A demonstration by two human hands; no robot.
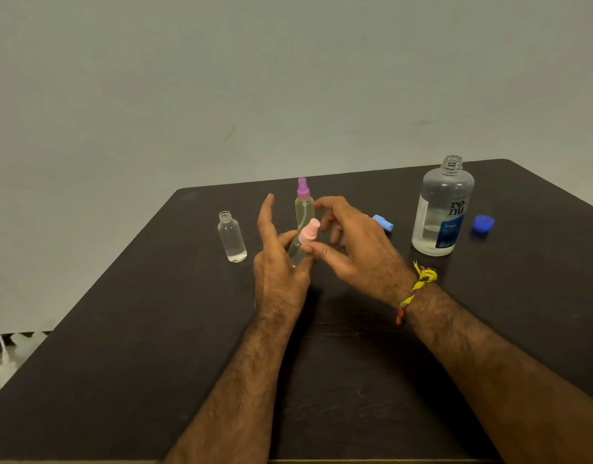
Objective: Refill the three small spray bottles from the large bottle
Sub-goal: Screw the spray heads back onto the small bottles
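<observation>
The pink-capped bottle [300, 247] is held tilted in the left hand [281, 262], steadied so its cap can be turned by the right hand [355, 242], whose fingers [313, 251] are pinched on the cap. Left of it, an uncapped bottle [232, 236] is left open, presumably for refilling.

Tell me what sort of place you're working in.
Probably a plain room at home, not a lab: a dark wooden table against a bare pale wall, with a consumer lens-solution bottle and small spray bottles on it.
</observation>
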